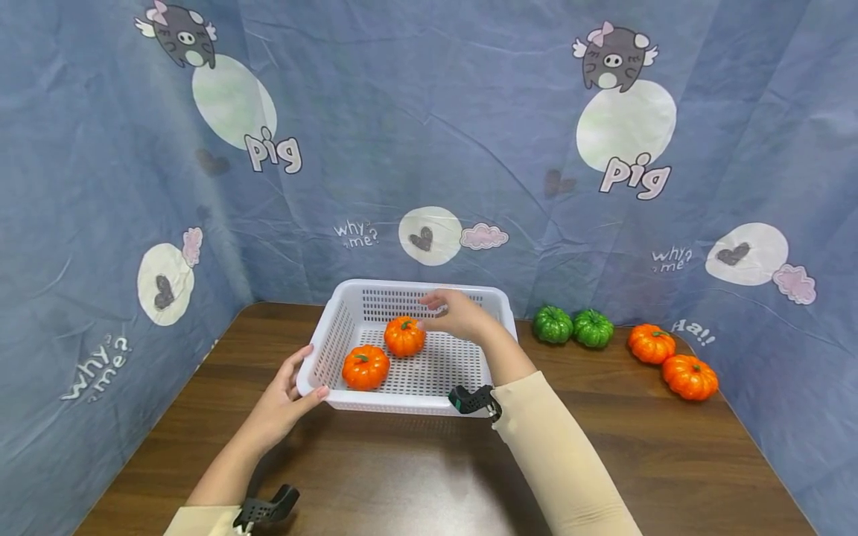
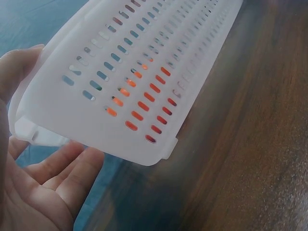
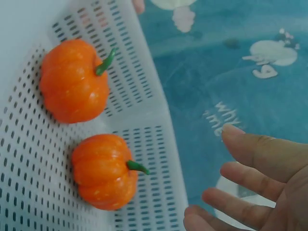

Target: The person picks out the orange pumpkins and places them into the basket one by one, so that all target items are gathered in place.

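Note:
A white perforated plastic basket (image 1: pixel 395 403) stands on the table with two small orange pumpkins in its left half. The front pumpkin (image 1: pixel 365 368) sits near the basket's left corner, and the other pumpkin (image 1: pixel 405 336) lies just behind it to the right. My left hand (image 1: pixel 278 402) grips the basket's left end, thumb by the front corner and fingers round the side. Over the basket is my right hand (image 1: pixel 459 316), its fingers loosely spread and holding nothing. In the right wrist view, both green-stemmed pumpkins show apart from that hand (image 3: pixel 260 187).
Right of the basket, two green pumpkins (image 1: pixel 573 327) sit side by side near the back edge. Farther right lie two more orange pumpkins (image 1: pixel 672 361). A blue printed cloth (image 1: pixel 429 134) hangs behind and at both sides of the brown wooden table (image 1: pixel 375 476).

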The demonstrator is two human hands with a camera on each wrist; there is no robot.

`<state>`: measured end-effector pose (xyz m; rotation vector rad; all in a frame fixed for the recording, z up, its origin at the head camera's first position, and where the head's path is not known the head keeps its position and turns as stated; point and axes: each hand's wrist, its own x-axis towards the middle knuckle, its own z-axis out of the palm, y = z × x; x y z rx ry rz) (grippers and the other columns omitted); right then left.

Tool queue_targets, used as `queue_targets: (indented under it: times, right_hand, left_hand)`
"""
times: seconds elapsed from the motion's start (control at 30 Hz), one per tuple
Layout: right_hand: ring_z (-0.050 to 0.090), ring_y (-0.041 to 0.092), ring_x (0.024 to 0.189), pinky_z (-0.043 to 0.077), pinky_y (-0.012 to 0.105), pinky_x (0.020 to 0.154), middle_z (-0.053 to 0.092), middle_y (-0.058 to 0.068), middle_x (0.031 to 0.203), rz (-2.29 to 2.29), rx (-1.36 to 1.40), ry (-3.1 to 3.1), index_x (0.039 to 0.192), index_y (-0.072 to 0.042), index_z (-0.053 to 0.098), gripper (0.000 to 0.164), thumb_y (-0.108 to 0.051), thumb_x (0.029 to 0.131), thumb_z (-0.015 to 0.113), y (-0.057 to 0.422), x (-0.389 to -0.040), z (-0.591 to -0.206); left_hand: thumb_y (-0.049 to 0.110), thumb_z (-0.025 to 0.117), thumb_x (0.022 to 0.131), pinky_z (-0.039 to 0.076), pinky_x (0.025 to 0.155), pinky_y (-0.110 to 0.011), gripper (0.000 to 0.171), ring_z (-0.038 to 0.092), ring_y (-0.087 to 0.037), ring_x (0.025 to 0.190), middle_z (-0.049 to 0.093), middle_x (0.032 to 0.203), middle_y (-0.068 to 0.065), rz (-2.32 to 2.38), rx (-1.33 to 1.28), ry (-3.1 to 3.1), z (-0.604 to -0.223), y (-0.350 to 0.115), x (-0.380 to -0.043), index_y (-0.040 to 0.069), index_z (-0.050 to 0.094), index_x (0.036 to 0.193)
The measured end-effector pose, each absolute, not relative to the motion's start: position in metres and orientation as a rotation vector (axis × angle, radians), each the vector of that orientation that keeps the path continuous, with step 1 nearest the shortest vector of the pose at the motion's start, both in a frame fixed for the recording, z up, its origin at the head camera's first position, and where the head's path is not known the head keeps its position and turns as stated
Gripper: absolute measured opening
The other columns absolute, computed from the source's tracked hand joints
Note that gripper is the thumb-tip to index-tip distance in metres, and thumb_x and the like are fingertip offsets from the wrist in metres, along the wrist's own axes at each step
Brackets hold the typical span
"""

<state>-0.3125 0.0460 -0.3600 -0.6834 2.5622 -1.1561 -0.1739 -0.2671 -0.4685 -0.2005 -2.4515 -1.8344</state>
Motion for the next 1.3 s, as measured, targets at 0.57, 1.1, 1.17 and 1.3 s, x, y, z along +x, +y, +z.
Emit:
queue_targets:
  times: [0.57,1.1,1.17,1.3]
  right_hand:
    - [0.056,0.038,0.122,0.049,0.047,0.098,0.059,0.018,0.135,-1.231,-0.763,2.622,0.134,-0.003,0.06,0.049,-0.021,0.091,0.075,0.073,-0.272,-0.36]
    - [0.059,0.037,0.119,0.049,0.049,0.098,0.062,0.014,0.132,-1.35,-0.732,2.72,0.131,-0.003,0.062,0.044,-0.023,0.093,0.072,0.111,-0.247,-0.376]
    - [0.06,0.035,0.117,0.05,0.047,0.097,0.063,0.013,0.129,-1.366,-0.752,2.741,0.129,-0.003,0.063,0.041,-0.022,0.093,0.072,0.114,-0.246,-0.381]
    - [0.063,0.032,0.112,0.053,0.042,0.092,0.066,0.012,0.122,-1.408,-0.785,2.787,0.124,-0.004,0.066,0.035,-0.019,0.093,0.072,0.121,-0.243,-0.388]
  left_hand:
    - [0.01,0.071,0.093,0.046,0.089,-0.019,0.086,0.044,-0.045,0.133,0.036,0.151,-0.03,-1.81,-0.223,-2.454,-0.467,-0.267,-0.174,0.009,0.015,0.159]
    - [0.011,0.071,0.093,0.046,0.089,-0.018,0.086,0.045,-0.045,0.132,0.038,0.15,-0.03,-1.804,-0.217,-2.458,-0.467,-0.265,-0.174,0.009,0.015,0.159]
    - [0.011,0.071,0.093,0.046,0.088,-0.017,0.086,0.045,-0.045,0.132,0.038,0.15,-0.03,-1.806,-0.218,-2.456,-0.467,-0.265,-0.174,0.009,0.015,0.159]
    - [0.01,0.071,0.093,0.047,0.088,-0.018,0.086,0.045,-0.044,0.131,0.038,0.15,-0.029,-1.81,-0.224,-2.454,-0.467,-0.266,-0.174,0.01,0.015,0.159]
